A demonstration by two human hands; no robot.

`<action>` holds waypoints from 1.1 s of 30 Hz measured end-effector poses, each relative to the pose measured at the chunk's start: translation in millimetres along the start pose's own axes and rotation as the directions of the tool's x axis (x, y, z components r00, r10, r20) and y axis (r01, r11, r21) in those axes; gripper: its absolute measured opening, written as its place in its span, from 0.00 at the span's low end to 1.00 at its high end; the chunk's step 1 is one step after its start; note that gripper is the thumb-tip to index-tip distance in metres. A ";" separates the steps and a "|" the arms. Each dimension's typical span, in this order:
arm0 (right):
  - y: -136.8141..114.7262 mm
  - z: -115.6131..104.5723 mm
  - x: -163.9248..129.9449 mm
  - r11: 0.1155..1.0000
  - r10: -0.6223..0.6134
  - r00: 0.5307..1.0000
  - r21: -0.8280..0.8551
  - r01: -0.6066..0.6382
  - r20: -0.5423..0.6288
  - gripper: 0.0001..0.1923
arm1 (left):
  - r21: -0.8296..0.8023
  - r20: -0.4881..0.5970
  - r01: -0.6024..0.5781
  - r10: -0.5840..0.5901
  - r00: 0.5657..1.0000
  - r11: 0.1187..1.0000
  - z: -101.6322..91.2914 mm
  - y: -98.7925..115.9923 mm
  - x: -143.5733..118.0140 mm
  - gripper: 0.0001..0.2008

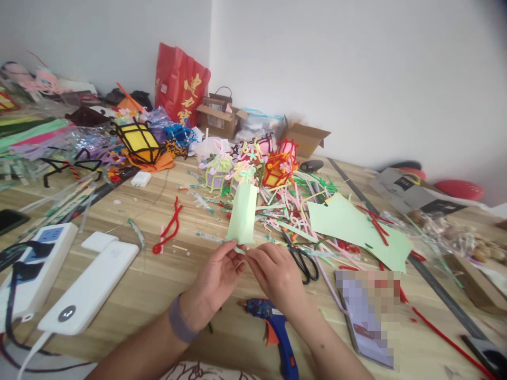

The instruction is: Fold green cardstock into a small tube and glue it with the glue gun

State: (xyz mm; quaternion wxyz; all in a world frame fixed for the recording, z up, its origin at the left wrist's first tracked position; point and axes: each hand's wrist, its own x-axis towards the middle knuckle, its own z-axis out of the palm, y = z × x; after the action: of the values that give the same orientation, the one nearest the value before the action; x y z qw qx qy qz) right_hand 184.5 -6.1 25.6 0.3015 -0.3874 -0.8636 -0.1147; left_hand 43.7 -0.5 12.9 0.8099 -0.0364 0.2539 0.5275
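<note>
A pale green folded paper piece (243,214) stands out ahead of my hands, its near end at my fingertips. My left hand (216,277) is closed on that near end, thumb and fingers pinching it. My right hand (279,274) pinches at the same edge, where a thin light green strip (240,250) shows between the two hands. What exactly the right fingertips grip is partly hidden. Below my right hand a blue hot glue gun (273,316) lies on the table. Black-handled scissors (304,264) rest just beyond my right wrist.
Colourful pipe-cleaner lanterns (273,169) cluster behind the paper, beside loose pipe-cleaner scraps. Cut green paper (352,224) and a phone (368,322) lie at right. A white power bank (91,287) and a power strip (47,264) sit at left. A red bag (174,79) stands against the wall.
</note>
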 end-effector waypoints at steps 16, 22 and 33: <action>-21.6 -30.7 -142.1 0.577 0.726 0.416 -0.154 -0.802 0.548 0.10 | -0.062 -0.068 -0.098 0.094 0.993 0.993 3.8 7.4 7.2 0.11; -27.9 -12.5 -152.2 0.494 0.743 0.446 0.040 -0.868 0.499 0.07 | -0.042 -0.070 -0.129 0.126 0.990 0.991 1.3 8.7 8.7 0.10; -18.9 -28.4 -114.3 0.106 0.714 0.334 0.377 -0.920 0.615 0.08 | 0.028 -0.027 -0.269 0.270 0.962 0.963 13.1 32.1 1.5 0.10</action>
State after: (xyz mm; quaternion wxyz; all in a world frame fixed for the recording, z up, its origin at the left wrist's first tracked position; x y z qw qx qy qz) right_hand 242.0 -99.6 -21.0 0.3046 -0.6719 -0.4982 0.4556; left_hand 21.1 19.1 30.3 0.7268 -0.0001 0.2753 0.6292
